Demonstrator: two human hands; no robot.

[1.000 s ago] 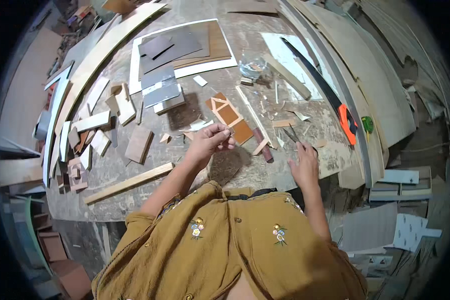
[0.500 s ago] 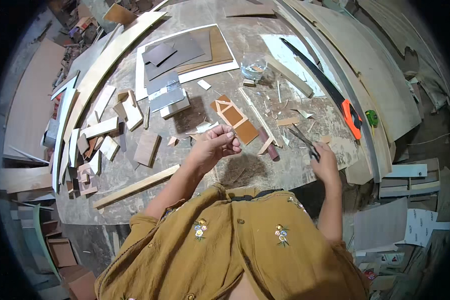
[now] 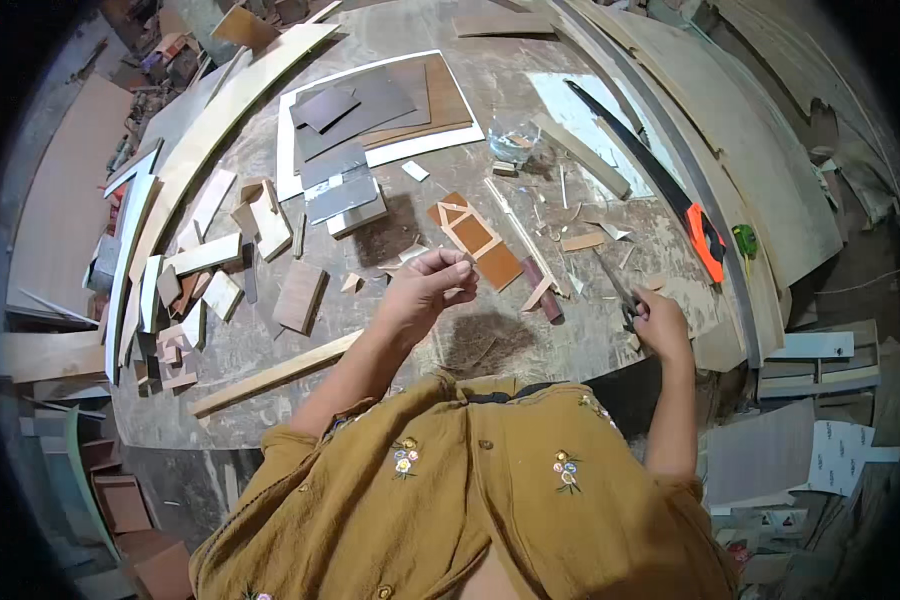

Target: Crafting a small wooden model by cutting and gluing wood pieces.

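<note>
My left hand [image 3: 428, 292] is raised above the near part of the workbench, thumb and fingertips pinched together. Whatever lies between the fingertips, if anything, is too small to make out. My right hand [image 3: 662, 322] grips the handles of dark metal scissors [image 3: 615, 278], their blades pointing away and to the left, close together. Just beyond my left hand lies an orange-brown panel [image 3: 500, 266] bearing thin pale wood strips in a frame shape. A dark red stick [image 3: 545, 298] with a small wood strip across it rests between the hands, beside a long pale strip [image 3: 513, 222].
Wood offcuts [image 3: 300, 296] and a long batten [image 3: 275, 374] lie at left. Dark sheets [image 3: 395, 90] are stacked farther back, near a clear bowl [image 3: 511, 146]. An orange-handled handsaw [image 3: 705, 240] and a green tape measure [image 3: 744, 240] lie at right. Scraps and shavings surround the scissors.
The scissor blades, apart before, are now close together, and my right hand has shifted slightly right and down. My left hand keeps its pinch almost in place.
</note>
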